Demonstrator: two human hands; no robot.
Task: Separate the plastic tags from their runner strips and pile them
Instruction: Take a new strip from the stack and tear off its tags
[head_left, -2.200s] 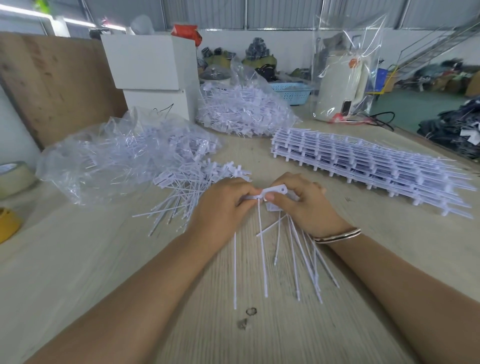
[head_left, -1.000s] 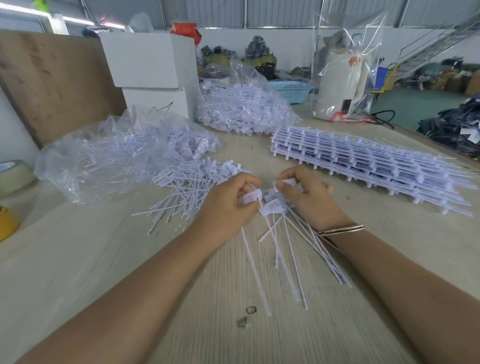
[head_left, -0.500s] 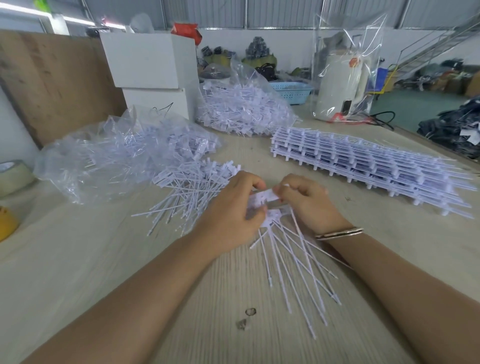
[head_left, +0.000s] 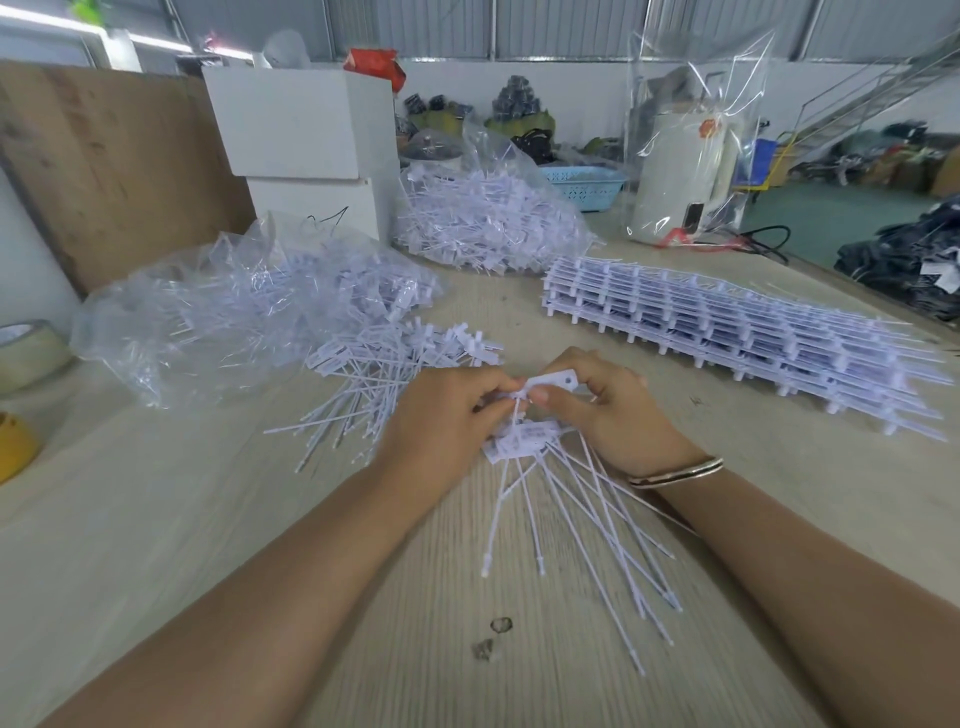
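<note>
My left hand (head_left: 447, 421) and my right hand (head_left: 608, 410) meet at the table's middle, both pinching a white plastic tag piece (head_left: 553, 382) held between them. Under my hands lies a small heap of loose tags (head_left: 582, 499), heads together and thin tails fanning toward me. A bigger pile of separated tags (head_left: 384, 379) spreads out to the left of my left hand. A stack of tags on their runner strips (head_left: 727, 332) lies at the right.
Two clear bags of white tags (head_left: 234, 306) (head_left: 483, 218) sit at the left and back. White boxes (head_left: 296, 135) stand behind them, a wooden board (head_left: 104, 156) at the far left. Tape rolls (head_left: 28, 353) lie at the left edge. A bagged white appliance (head_left: 685, 176) stands at the back right.
My hands twisted tags apart, dropped them on the small heap under my hands, and now pinch a fresh tag piece raised between them. The fanned tails have shifted.
</note>
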